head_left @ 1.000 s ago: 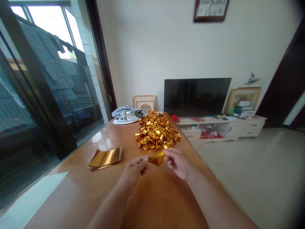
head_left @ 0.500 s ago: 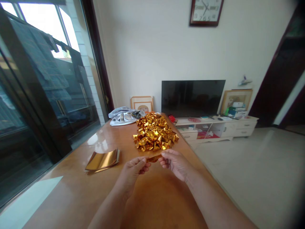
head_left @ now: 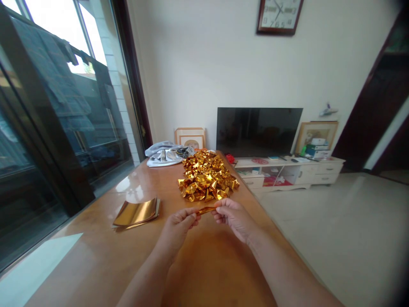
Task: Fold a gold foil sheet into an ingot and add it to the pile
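A narrow, folded gold foil strip (head_left: 205, 210) is seen almost edge-on, its surface shiny. It is held nearly level, pinched between the left hand (head_left: 177, 228) and right hand (head_left: 233, 219).

Wall: cream plaster (head_left: 198, 72) with 1 wall clock (head_left: 279, 16)
Furniture: black flat-screen TV (head_left: 259, 132) on white cabinet (head_left: 287, 177)
Floor: pale glossy tile (head_left: 322, 230)
Window: dark-framed glass door (head_left: 64, 111), bright daylight

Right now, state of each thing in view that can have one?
left hand: pinching one end of the gold foil strip
right hand: pinching the other end
gold foil strip: folded narrow, held in the air
pile of folded gold foil pieces: heaped loose on the wooden table
stack of gold foil sheets: lying flat, top sheet curling up
television: screen dark
grey cloth: bunched up
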{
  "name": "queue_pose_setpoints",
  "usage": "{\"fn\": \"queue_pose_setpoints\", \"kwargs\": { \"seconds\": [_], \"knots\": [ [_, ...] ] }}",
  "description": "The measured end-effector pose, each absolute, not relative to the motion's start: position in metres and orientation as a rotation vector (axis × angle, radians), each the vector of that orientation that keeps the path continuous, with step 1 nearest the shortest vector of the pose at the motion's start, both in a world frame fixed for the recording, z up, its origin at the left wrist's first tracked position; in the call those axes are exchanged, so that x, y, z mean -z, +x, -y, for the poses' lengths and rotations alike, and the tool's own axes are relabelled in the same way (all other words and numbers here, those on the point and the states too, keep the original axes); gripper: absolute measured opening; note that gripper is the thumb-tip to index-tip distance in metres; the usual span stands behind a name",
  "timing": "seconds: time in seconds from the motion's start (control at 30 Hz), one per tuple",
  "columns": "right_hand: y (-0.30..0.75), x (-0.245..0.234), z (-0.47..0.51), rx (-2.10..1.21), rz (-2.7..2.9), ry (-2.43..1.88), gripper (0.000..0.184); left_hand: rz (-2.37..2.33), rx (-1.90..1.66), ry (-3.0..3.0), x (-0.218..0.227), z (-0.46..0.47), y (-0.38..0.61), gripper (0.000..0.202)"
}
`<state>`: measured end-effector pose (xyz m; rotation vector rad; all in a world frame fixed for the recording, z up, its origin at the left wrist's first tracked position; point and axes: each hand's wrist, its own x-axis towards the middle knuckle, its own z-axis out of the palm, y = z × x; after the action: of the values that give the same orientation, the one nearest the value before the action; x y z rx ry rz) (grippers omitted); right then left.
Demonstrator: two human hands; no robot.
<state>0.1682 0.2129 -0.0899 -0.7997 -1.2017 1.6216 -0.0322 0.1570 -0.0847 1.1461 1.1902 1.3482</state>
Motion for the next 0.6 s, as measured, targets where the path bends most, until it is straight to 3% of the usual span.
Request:
{"fn": "queue_pose_setpoints", "kwargs": {
  "seconds": [0.6],
  "knots": [
    [0.153,0.092,-0.206,-1.444,1.408,-0.864,0.015,-1.333,-1.516,1.158,0.097,-0.163,-0.028,0.031]
  ]
}}
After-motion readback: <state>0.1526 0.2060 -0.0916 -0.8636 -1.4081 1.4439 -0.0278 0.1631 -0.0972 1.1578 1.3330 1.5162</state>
